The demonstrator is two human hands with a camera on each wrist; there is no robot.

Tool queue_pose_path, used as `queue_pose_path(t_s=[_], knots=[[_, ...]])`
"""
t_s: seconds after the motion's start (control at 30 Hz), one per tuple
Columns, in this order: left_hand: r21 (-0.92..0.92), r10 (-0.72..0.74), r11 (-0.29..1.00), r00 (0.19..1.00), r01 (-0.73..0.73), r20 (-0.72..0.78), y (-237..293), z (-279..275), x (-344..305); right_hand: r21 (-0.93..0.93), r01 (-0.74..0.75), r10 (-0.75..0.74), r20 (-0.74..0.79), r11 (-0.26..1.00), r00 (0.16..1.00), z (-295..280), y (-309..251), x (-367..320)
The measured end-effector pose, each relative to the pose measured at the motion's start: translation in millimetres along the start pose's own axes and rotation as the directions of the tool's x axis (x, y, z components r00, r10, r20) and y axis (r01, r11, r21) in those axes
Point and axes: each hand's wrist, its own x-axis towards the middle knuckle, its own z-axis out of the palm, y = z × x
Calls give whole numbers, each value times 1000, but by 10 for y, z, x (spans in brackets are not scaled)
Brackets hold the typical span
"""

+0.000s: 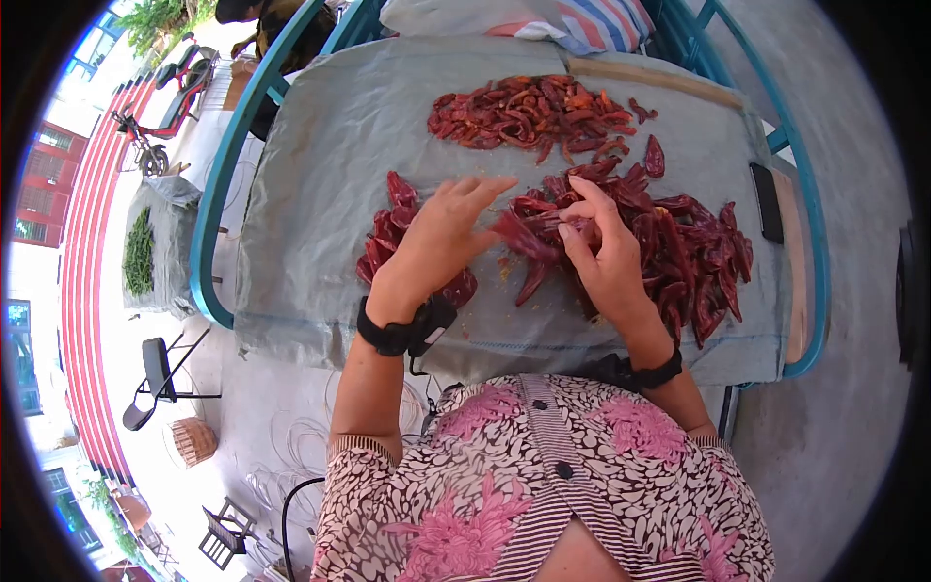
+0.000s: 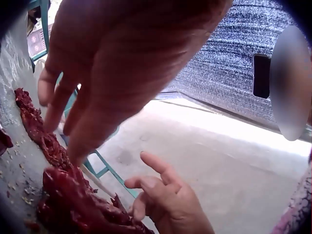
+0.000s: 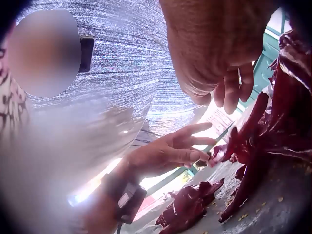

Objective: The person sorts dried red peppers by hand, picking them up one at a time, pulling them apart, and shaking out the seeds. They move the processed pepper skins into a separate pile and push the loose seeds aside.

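My left hand (image 1: 441, 238) hovers over the grey sheet with its fingers fairly straight and spread. Just off its thumb is a motion-blurred dried red chili pepper (image 1: 527, 240); in the right wrist view, the thumb comes close to a chili's end. Facing it, my right hand (image 1: 613, 262) is above the large chili heap (image 1: 679, 242), index finger extended and the other fingers loosely bent. No chili shows in its fingers in the left wrist view, where this right hand (image 2: 170, 195) appears at the bottom. A smaller chili pile (image 1: 383, 242) lies partly hidden under my left hand and forearm.
A spread of smaller, brighter chili pieces (image 1: 533, 112) lies at the far side of the sheet (image 1: 320, 194). A phone (image 1: 766, 202) sits near the right edge, inside the teal metal frame (image 1: 815, 242). A striped bag (image 1: 601, 24) stands at the back.
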Motion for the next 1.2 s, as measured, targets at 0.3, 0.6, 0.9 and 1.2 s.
queue_pose_path(t_s=[0.3,0.6,0.9,1.2], knots=[[429,-352,853,935,296,53,-288,251,-287,-21,-41,43,146,999,988,48,3,-56],[291,-311,885,928,362,-207,-466,473,-180,-110,92,-63,243,990,968,-7,50,-74],[-250,-62,968,988,24,-143,134,192,-47,206,-105,70,168,973,983,70,-140,61],[-298,-95,953,990,60,-106,-4,271,-180,220,-184,188,3,958,982,23,67,86]])
